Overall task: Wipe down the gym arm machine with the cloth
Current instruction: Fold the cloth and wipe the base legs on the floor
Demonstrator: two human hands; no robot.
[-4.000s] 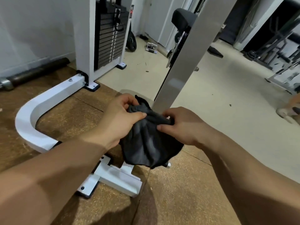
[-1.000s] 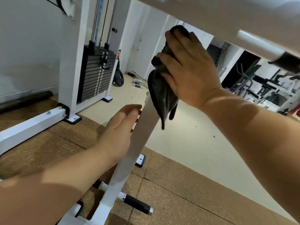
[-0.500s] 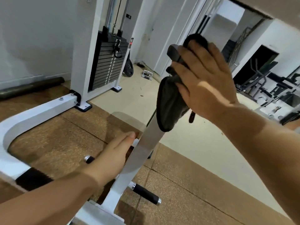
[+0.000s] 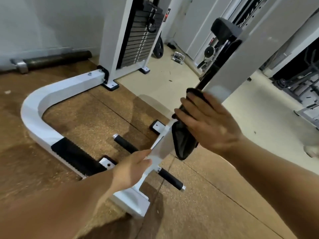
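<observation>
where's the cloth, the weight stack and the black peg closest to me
cloth (image 4: 183,147), head view, on its loose hanging lower fold.
weight stack (image 4: 138,40), head view, on the middle plates.
black peg (image 4: 170,179), head view, on the middle of its dark grip.

**Pale walls, two-tone floor**

A plain off-white wall (image 4: 51,23) runs along the left. Beneath it lies brown speckled rubber matting (image 4: 86,118), seamed into large tiles, which meets a smooth cream floor (image 4: 250,118) further back. A dark cylindrical bar with a metal end (image 4: 57,60) lies at the wall's foot. A black round weight plate (image 4: 159,49) leans near tall white door panels (image 4: 186,23). Dark-framed gym equipment (image 4: 296,83) stands in a dimmer area at the right.
</observation>
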